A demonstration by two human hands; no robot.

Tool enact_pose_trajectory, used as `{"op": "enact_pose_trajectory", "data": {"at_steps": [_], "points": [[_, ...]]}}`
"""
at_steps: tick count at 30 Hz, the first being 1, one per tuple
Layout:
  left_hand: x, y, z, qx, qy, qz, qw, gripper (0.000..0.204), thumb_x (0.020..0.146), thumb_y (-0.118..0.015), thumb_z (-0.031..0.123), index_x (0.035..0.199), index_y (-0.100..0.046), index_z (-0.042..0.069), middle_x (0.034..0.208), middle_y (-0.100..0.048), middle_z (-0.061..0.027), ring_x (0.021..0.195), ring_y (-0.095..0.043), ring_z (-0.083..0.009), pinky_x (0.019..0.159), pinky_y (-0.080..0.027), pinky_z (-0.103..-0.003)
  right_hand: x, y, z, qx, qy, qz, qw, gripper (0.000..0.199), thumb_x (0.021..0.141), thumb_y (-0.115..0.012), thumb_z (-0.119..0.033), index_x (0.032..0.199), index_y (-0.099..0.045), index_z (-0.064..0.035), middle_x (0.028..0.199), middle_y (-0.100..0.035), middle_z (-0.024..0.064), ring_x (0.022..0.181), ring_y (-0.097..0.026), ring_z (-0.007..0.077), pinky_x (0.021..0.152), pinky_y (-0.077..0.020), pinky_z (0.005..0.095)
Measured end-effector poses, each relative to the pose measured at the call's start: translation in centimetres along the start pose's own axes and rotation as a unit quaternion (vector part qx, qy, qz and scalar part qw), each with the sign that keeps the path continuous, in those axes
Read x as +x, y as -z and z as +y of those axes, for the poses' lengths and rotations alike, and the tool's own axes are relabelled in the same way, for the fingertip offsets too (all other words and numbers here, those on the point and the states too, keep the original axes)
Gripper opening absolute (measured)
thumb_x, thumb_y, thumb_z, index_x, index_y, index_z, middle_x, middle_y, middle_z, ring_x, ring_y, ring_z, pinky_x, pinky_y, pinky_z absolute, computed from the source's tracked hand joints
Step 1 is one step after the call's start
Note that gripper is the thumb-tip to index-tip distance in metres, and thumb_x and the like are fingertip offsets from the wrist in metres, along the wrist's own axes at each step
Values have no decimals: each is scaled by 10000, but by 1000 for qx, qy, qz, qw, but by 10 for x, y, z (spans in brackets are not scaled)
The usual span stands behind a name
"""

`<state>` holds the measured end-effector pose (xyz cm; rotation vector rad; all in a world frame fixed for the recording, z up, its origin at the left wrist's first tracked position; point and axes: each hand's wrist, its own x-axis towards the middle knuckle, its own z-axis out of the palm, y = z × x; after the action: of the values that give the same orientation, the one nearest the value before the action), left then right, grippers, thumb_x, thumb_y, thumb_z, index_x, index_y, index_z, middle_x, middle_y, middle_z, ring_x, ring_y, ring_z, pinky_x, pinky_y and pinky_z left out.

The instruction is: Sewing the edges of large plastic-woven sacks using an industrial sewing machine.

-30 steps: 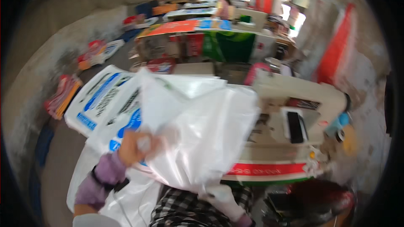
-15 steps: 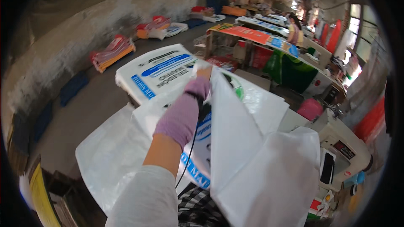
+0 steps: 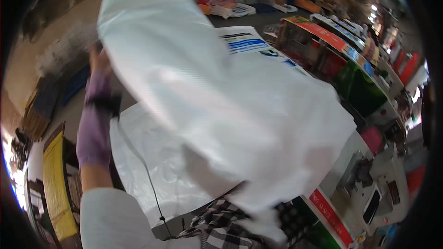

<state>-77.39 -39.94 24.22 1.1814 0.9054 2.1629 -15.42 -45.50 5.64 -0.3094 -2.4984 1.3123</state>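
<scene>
A large white plastic woven sack (image 3: 217, 97), blurred by motion, billows up in front of me and covers much of the view. At its left edge is my left hand (image 3: 100, 60), raised with the arm stretched out. The hand appears closed on that edge, though its fingers are smeared and partly behind the sack. A purple knit sleeve cuff and a dark wrist strap with a thin cable cover the wrist. My right hand does not show. Below lie another white sack (image 3: 138, 143) and a printed white sack (image 3: 242, 39) with blue and black print.
On the right, a sewing machine (image 3: 392, 186) stands with a dark phone (image 3: 371, 206) on it. Beyond is a workbench with an orange-red printed sheet (image 3: 323, 32) and green sacking (image 3: 362, 85). A yellow-covered board (image 3: 57, 180) stands at left. Another person (image 3: 370, 48) is far right.
My left hand has swung from the middle to the far left. The white sack has swept up and left, hiding most of the printed stack. The view has turned left.
</scene>
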Motion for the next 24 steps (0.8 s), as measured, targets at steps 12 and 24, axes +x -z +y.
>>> {"op": "enact_pose_trajectory", "data": {"at_steps": [12, 24], "points": [[-331, 26, -53, -22, 264, 254, 930, 515, 980, -375, 430, 1399, -332, 134, 1377, -426, -145, 1249, -422, -328, 1003, -399, -544, 56, 91, 73, -545, -209, 220, 781, 606, 787, -531, 54, 1370, -426, -74, 1419, -347, 221, 1272, -414, 354, 916, -453, 371], [-511, 147, -309, 582, 333, 119, 732, 397, 757, -698, 303, 1077, -614, 83, 914, -651, -94, 835, -639, -225, 783, -512, -354, 90, 118, 175, -452, -44, 335, 826, 492, 716, -558, 47, 1122, -659, -214, 1343, -467, 89, 1313, -364, 319, 1100, -280, 439]]}}
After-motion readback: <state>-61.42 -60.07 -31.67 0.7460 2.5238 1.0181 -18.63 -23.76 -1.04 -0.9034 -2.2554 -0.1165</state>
